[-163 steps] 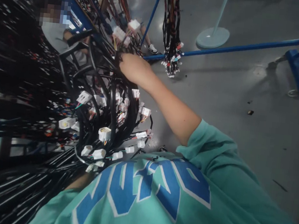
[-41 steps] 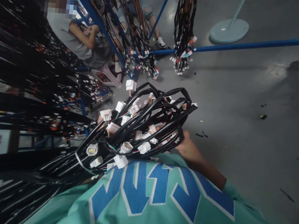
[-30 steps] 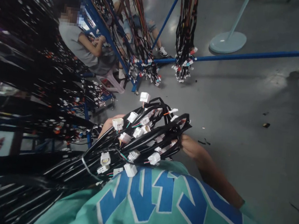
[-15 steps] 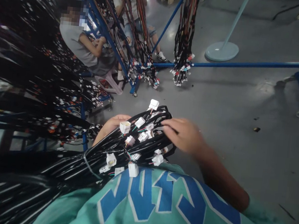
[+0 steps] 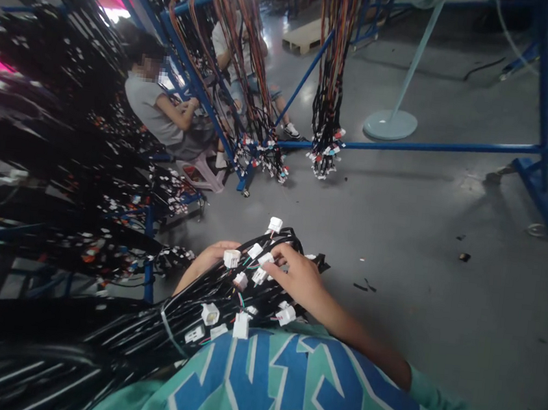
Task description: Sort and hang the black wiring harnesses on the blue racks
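A thick bundle of black wire harnesses (image 5: pixel 133 330) lies across my front from the lower left, bound by a pale tie (image 5: pixel 170 328). Several white plastic connectors hang on thin coloured wires at its near end, among them a square one (image 5: pixel 232 258) and one low by my shirt (image 5: pixel 241 325). My left hand (image 5: pixel 206 262) is closed around the far side of the bundle, its fingertips hidden behind wires and connectors. Thumb and fingers of my right hand (image 5: pixel 296 274) pinch a white connector (image 5: pixel 266 260) on top of the bundle's end.
Blue wheeled racks carry hanging harnesses (image 5: pixel 329 106) ahead and dense dark ones (image 5: pixel 55 143) at left. A blue floor bar (image 5: pixel 431 146) runs across. Two people sit beyond, one on a pink stool (image 5: pixel 203 175). A fan stand (image 5: pixel 390 124) and a wooden pallet (image 5: pixel 304 36) stand farther off.
My right hand has moved left from the bundle's looped end and closed on a white connector. My left hand stays at the bundle. The view has tilted up.
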Demonstrator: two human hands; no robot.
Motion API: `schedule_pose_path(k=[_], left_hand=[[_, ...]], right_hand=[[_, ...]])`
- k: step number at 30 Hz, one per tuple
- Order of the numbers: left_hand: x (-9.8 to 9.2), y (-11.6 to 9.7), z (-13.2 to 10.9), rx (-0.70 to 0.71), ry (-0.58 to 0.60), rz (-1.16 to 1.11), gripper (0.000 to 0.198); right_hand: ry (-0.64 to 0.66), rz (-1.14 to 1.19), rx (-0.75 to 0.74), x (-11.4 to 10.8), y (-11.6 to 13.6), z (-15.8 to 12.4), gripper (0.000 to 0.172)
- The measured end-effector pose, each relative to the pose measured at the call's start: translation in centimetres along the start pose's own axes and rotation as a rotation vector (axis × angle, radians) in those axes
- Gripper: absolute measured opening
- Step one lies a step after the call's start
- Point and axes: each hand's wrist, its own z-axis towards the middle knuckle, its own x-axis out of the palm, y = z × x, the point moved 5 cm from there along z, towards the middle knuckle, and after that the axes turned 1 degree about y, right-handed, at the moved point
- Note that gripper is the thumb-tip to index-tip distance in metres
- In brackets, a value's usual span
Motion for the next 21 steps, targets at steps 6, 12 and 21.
schedule_pose_path(k=[6, 12, 21], left_hand=[[-0.2, 0.4, 0.0, -0.013, -0.008, 0.015, 0.016], [-0.8, 1.2, 0.2, -0.006, 0.041, 0.028, 0.017], [-1.8, 1.5, 0.3, 0.067, 0.032, 0.112, 0.014]], right_hand=[[-0.066, 0.239, -0.012, 0.3, -0.1, -0.4, 0.016], [-0.183, 0.344, -0.191, -0.4, 2.1, -1.7, 0.012], [-0.187, 0.244, -0.435, 0.0, 4.2, -1.7, 0.015]])
